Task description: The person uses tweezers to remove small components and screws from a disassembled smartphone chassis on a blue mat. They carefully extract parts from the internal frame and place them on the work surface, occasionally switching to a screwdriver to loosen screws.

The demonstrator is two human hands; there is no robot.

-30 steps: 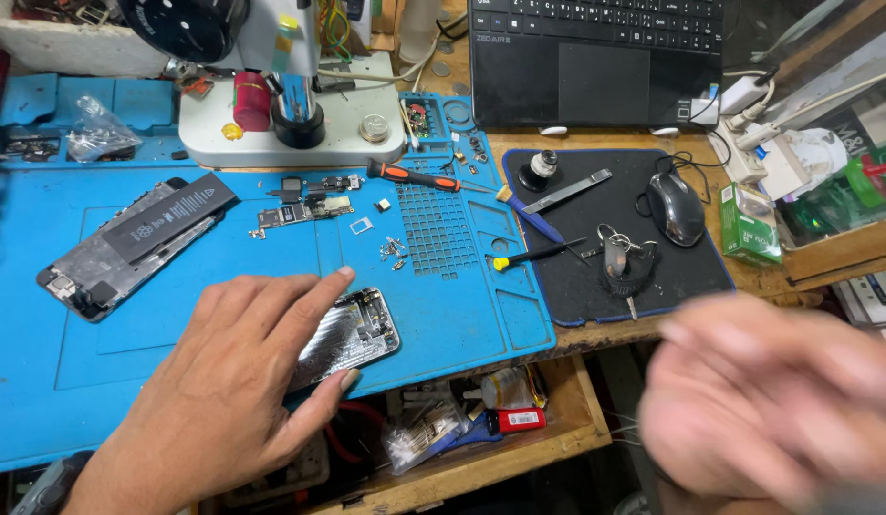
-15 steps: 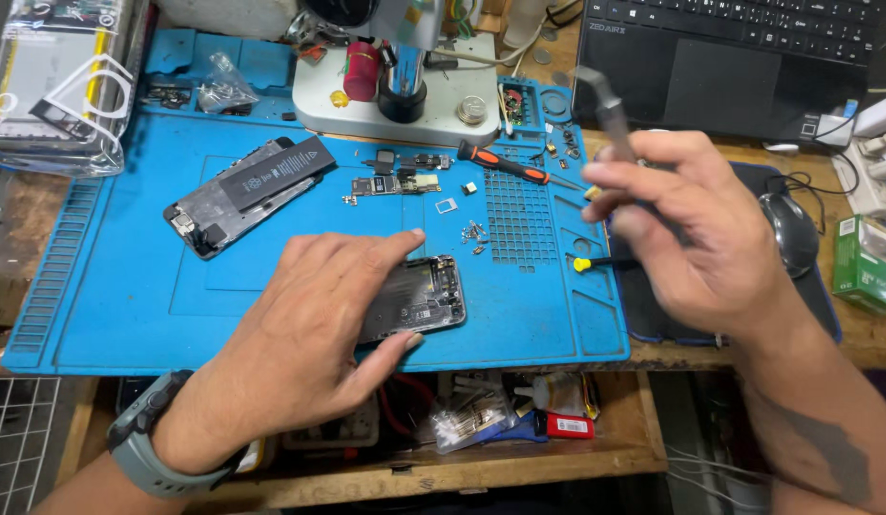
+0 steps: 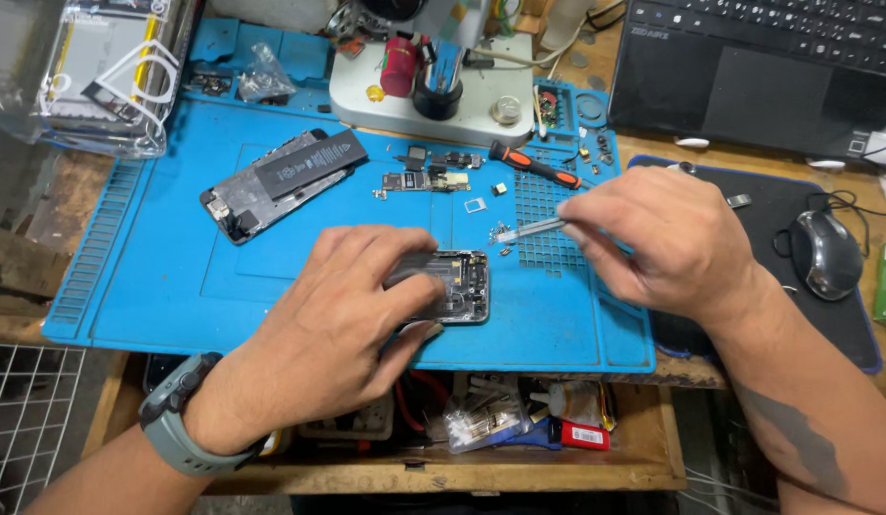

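My left hand [image 3: 333, 324] presses down on an opened phone chassis [image 3: 459, 283] lying on the blue work mat [image 3: 176, 286], fingers wrapped over its left part. My right hand [image 3: 667, 243] pinches metal tweezers [image 3: 531, 228], whose tips point left at a few tiny screws [image 3: 503, 232] on the mat just above the chassis. A small circuit board [image 3: 419, 180] and loose phone parts lie farther back. A removed screen with a black battery [image 3: 285, 181] rests to the left.
A red-handled screwdriver [image 3: 533, 165] lies behind the tweezers. A white microscope base [image 3: 433, 91] stands at the mat's back, a laptop [image 3: 767, 72] at back right, a mouse [image 3: 826, 253] on a black pad. An open drawer [image 3: 519, 420] of clutter sits below the table edge.
My right hand came down from above the mat with the tweezers and now points them at the small screws. My left hand stayed on the phone chassis.
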